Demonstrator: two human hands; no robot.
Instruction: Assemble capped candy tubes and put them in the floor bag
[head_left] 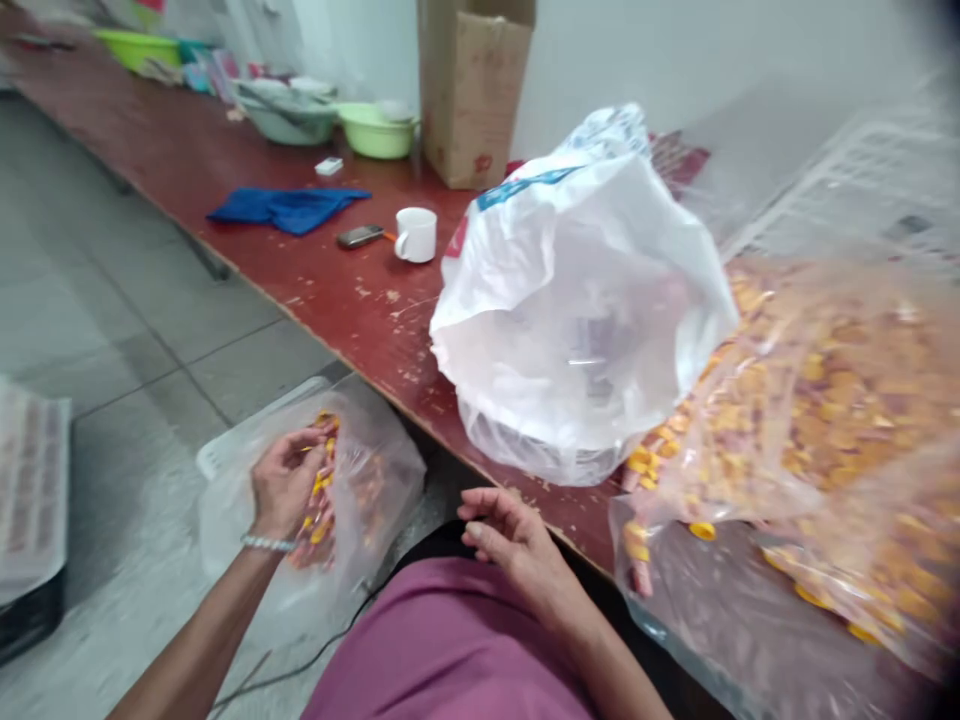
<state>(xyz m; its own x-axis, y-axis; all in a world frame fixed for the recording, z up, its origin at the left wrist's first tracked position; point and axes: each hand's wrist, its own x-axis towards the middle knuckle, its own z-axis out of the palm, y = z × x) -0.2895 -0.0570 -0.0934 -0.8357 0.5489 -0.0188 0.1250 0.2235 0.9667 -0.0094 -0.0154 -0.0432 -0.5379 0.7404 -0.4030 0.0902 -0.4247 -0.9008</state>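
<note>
My left hand (289, 478) is curled around a handful of small yellow and pink pieces (321, 500), held over a clear plastic bag (375, 490) at my left, below the table edge. My right hand (506, 535) rests near my lap in pink cloth, fingers loosely bent, with nothing seen in it. A large clear bag of yellow and pink pieces (825, 420) lies on the table at right. A white plastic bag (577, 300) stands open beside it.
The long red-brown table (300, 280) carries a white mug (416, 234), a phone (360, 236), a blue cloth (289, 207), green bowls (375, 130) and a cardboard box (472, 90). A white crate (870, 190) sits at far right. Grey tiled floor at left.
</note>
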